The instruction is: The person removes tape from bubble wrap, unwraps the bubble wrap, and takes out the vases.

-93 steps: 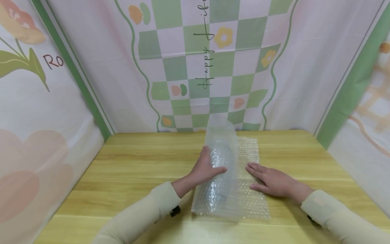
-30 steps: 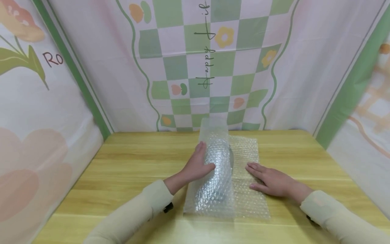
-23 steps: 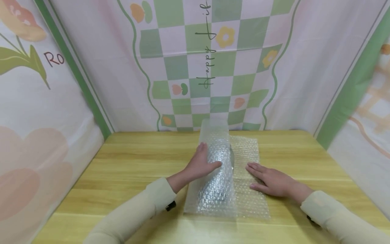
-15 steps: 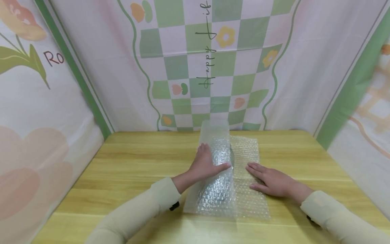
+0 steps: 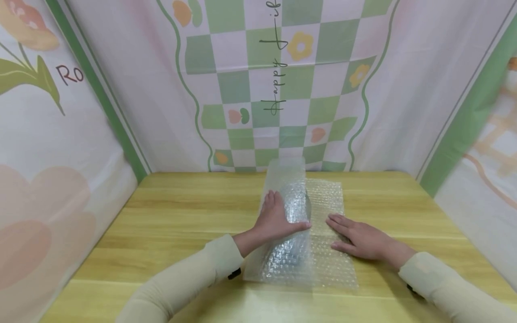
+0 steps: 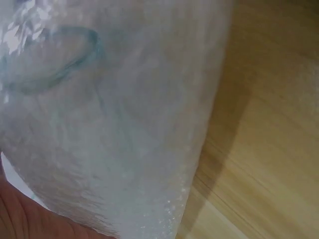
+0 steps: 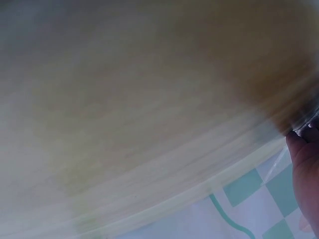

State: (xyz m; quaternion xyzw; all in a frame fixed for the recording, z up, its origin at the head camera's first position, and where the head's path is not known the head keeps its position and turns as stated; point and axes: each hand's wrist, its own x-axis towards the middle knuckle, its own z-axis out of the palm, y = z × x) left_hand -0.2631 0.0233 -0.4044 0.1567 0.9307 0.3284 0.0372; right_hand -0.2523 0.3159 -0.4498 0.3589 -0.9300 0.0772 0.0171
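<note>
A sheet of bubble wrap [image 5: 329,197] lies on the table, its left part folded over a clear, rounded object [image 5: 308,208] whose edge shows at the fold's right side. Through the wrap in the left wrist view shows a ring-shaped, greenish rim [image 6: 94,42], like that of a glass vessel; the rest of it is blurred by the bubbles. My left hand [image 5: 276,224] rests over the folded layer, fingers straight along its left side and thumb stretched across to its right edge. My right hand [image 5: 363,238] lies flat on the single layer at the right, holding nothing.
The wooden table [image 5: 181,215] extends around the wrap on both sides and in front. A patterned cloth backdrop [image 5: 234,87] stands behind its far edge, with more printed cloth at left and right.
The folded bubble wrap has shifted left, uncovering the object's right edge. My left hand went left, then slid back right, its thumb now reaching the fold's edge. The right hand stays in place.
</note>
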